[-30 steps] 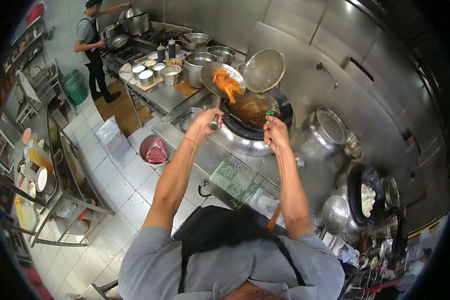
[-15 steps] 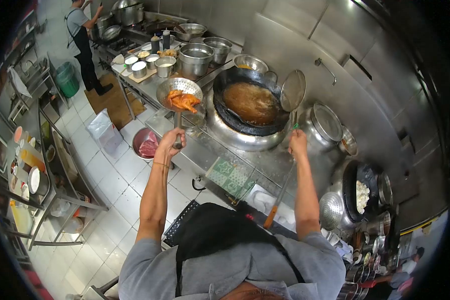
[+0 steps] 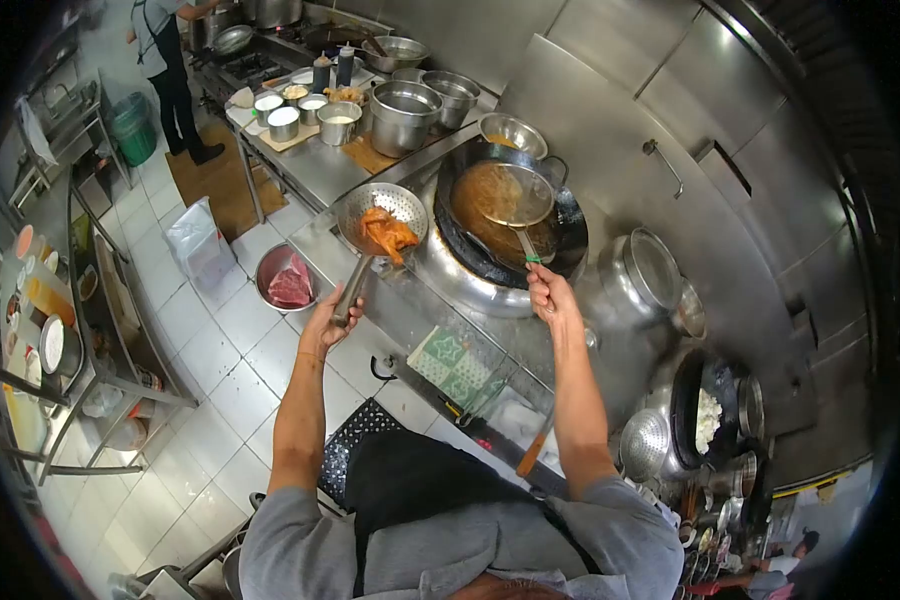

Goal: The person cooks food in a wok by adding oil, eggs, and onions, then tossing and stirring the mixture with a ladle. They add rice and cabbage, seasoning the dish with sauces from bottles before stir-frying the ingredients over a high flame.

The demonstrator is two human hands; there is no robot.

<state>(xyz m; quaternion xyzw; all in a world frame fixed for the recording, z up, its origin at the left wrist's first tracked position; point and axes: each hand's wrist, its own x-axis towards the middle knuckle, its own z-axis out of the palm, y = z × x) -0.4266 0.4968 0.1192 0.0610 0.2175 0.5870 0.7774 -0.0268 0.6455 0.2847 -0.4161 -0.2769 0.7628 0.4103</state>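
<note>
My left hand [image 3: 328, 322] is closed around the handle of a perforated strainer ladle [image 3: 408, 203]. In its bowl lies a glossy orange-brown piece of poultry [image 3: 387, 235], held out left of the wok. A round fine-mesh skimmer [image 3: 523, 195] is in my right hand [image 3: 553, 297], fingers wrapped round its handle by a green band. Its mesh overlaps the large black wok [image 3: 567, 232], which holds brown, foamy oil [image 3: 473, 188]. A steel bowl with raw red meat [image 3: 290, 283] stands below my left hand.
Steel pots [image 3: 405, 118], sauce bottles and small containers crowd the back counter. At right, a second wok holds white food [image 3: 708, 420] near a perforated ladle [image 3: 646, 443]. A wooden-handled tool [image 3: 534, 455] lies at the front edge. Another person [image 3: 165, 75] stands at far left.
My right hand has swung the mesh skimmer left, from beside the wok to over its oil. My left hand has lowered slightly, the ladle now tilted rightward with the poultry still in it.
</note>
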